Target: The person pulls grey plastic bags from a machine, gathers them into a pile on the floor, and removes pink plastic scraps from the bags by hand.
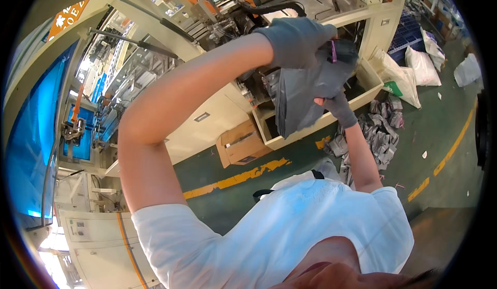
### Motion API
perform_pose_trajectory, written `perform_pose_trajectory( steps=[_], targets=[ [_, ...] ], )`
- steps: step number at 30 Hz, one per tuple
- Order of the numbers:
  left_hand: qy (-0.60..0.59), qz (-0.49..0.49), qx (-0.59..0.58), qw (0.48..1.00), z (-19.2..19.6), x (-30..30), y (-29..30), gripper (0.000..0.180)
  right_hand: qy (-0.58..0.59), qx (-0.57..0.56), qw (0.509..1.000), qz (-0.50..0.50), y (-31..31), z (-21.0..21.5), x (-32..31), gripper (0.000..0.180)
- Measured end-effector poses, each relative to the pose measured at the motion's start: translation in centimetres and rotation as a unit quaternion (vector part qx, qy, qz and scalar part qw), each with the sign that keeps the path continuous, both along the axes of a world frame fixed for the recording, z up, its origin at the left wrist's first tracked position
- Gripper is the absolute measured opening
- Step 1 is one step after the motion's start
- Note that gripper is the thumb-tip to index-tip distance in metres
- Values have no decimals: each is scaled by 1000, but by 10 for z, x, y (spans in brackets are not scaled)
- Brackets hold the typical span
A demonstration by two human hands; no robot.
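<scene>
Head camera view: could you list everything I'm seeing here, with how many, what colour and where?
Flat layered bundle: one, dark grey, between the hands
Strip: one, pink, against the bundle's upper part
Open bin: one, cream, beneath the bundle
Cardboard box: one, brown, floor below the bin
Crumpled packets: many, silvery grey, floor at right
Sacks: several, mostly white, upper right
Machine: cream frame, upper left to centre; parts too tangled to count
Panels: at least two, blue, far left
Shirt: one, white, bottom
Left hand: one, grey-gloved, bundle's top
Right hand: one, grey-gloved, bundle's lower right
</scene>
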State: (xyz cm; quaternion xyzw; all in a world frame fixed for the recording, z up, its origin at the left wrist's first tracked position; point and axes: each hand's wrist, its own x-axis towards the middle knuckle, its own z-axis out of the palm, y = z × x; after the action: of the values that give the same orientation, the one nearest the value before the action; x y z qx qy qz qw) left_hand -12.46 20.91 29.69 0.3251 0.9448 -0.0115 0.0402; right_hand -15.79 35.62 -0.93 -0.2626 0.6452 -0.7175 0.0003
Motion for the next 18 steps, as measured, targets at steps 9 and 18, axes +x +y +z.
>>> perform_pose_trajectory(
  steps=[9,18],
  targets=[
    [258,-66,44,963,32,-27,9,34,-51,19,998,15,-4,-81,-9,21],
    [198,14,16,980,52,-102,-2,31,-316,-560,735,216,29,-149,-143,72]
  ],
)
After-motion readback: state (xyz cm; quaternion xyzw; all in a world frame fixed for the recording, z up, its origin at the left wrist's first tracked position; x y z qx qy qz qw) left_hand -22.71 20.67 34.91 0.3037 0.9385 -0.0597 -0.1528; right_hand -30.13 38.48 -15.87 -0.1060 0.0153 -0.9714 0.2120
